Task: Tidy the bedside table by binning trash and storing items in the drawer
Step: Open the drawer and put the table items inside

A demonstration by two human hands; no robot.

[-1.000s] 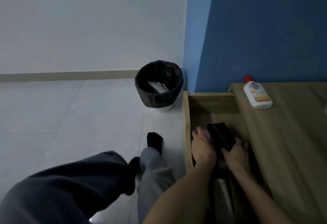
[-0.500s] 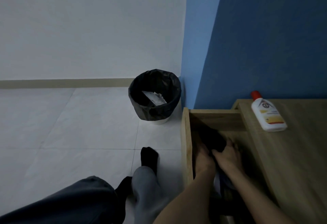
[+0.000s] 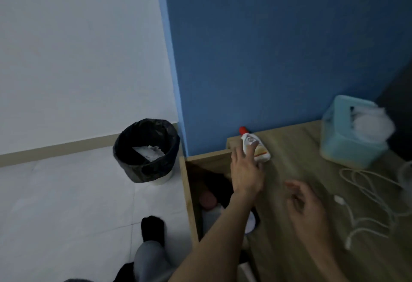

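Observation:
A white bottle with a red cap [image 3: 263,153] lies on the wooden bedside table [image 3: 287,250] near its back left corner, by the blue wall. My left hand [image 3: 245,170] reaches over the open drawer [image 3: 186,192] with straight fingers that touch the bottle's near side. Over the tabletop, my right hand [image 3: 305,210] hovers with loosely curled fingers and holds nothing. Inside the drawer lie a dark folded item [image 3: 215,183] and something white [image 3: 211,214], partly hidden by my left arm. A white cable [image 3: 367,192] lies coiled on the table to the right.
A bin with a black liner [image 3: 142,172] stands on the tiled floor left of the drawer, with a piece of white paper inside. A light blue tissue box [image 3: 347,148] sits at the table's back right. My legs are at the bottom left.
Both hands have come up out of the drawer, leaving the dark item inside. My left hand has reached to the bottle, and my right hand has moved over the tabletop.

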